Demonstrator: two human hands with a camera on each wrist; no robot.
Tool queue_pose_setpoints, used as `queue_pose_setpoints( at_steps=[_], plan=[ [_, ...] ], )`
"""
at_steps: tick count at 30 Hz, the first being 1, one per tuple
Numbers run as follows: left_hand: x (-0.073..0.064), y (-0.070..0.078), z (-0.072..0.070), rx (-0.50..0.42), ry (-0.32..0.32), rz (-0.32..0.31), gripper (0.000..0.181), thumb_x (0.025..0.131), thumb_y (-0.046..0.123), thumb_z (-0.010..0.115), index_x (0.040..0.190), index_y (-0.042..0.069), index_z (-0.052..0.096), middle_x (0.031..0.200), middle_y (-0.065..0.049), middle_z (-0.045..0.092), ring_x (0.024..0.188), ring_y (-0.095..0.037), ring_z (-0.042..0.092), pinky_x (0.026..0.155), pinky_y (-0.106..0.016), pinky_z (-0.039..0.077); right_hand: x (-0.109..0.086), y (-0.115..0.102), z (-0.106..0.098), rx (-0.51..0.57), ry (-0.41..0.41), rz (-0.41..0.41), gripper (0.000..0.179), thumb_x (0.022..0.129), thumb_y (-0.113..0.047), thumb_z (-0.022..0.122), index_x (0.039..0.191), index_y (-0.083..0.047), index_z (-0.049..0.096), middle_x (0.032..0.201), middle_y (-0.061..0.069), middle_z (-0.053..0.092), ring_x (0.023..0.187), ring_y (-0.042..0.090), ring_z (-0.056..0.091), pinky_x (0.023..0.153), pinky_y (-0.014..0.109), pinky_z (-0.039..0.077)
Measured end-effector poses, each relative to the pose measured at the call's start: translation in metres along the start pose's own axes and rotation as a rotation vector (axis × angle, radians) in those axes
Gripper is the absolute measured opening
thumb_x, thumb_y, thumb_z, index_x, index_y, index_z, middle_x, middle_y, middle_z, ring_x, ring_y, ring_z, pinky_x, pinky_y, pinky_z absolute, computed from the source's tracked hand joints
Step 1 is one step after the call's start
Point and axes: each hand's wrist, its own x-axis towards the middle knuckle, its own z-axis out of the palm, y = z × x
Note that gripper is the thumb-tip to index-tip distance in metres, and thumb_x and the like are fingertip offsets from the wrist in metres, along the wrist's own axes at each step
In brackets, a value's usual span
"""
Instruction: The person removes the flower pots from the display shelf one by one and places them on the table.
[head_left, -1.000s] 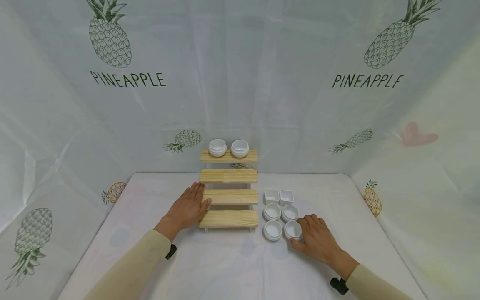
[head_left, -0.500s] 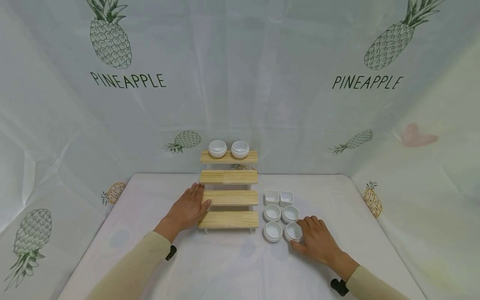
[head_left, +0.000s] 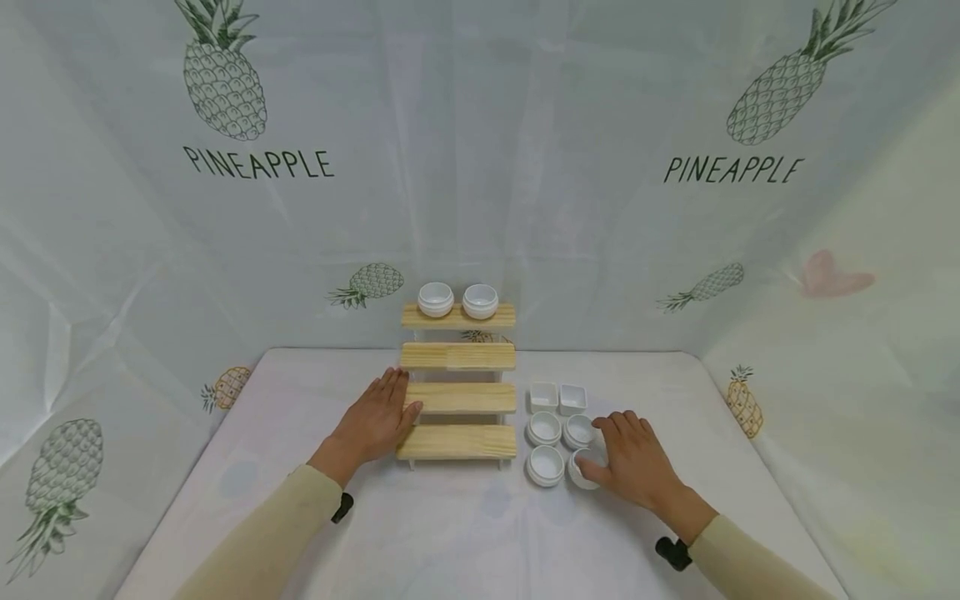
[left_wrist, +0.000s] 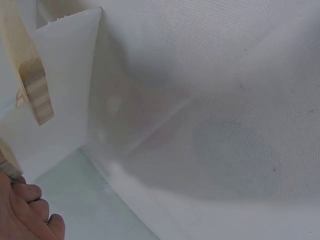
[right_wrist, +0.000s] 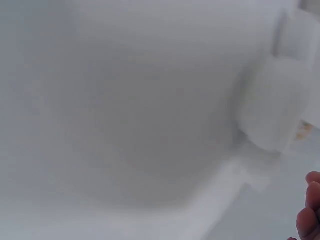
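A four-tier wooden stand (head_left: 457, 442) stands mid-table. My left hand (head_left: 371, 425) grips its left side, the thumb over a board end and fingers along the edge. In the left wrist view, fingers (left_wrist: 37, 210) curl beside a wooden board end (left_wrist: 37, 95). My right hand (head_left: 637, 458) is spread over the near-right round white bowl (head_left: 587, 479), thumb across its rim. Its index fingertip is beside the round bowl behind (head_left: 579, 432). In the right wrist view, a blurred white bowl (right_wrist: 275, 105) stands apart from the fingers (right_wrist: 312, 200).
Two more round bowls (head_left: 545, 467) and two square white dishes (head_left: 543, 397) complete the cluster right of the stand. Two round white bowls (head_left: 480, 302) sit on the top tier. A white cloth covers the table (head_left: 450, 542), and a pineapple-print curtain (head_left: 600, 233) hangs behind.
My right hand's fingers have risen and spread away from the near-right bowl, which stays in place. My left hand keeps its hold on the stand. The head view has tipped slightly.
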Motion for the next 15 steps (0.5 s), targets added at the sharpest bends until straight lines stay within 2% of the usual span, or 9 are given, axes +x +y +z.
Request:
queue_pose_setpoints(
  at_steps=[6, 15],
  plan=[
    [-0.002, -0.003, 0.001, -0.007, 0.005, -0.004, 0.076, 0.116, 0.048, 0.028, 0.164, -0.010, 0.017, 0.172, -0.028, 0.020, 0.162, -0.043, 0.017, 0.133, -0.056, 0.020, 0.059, -0.004, -0.016, -0.016, 0.058, -0.036, 0.068, 0.086, -0.055, 0.075, 0.120, 0.004, 0.067, 0.102, 0.016, 0.066, 0.096, 0.034, 0.058, 0.078, 0.046, 0.050],
    [-0.001, -0.002, 0.002, -0.045, 0.000, -0.002, 0.077, 0.115, 0.049, 0.027, 0.165, -0.010, 0.016, 0.173, -0.027, 0.018, 0.163, -0.042, 0.014, 0.133, -0.056, 0.018, 0.151, -0.026, -0.033, -0.034, 0.099, -0.045, 0.070, 0.091, -0.056, 0.071, 0.126, 0.004, 0.066, 0.107, 0.019, 0.066, 0.099, 0.039, 0.058, 0.078, 0.047, 0.048]
  ],
)
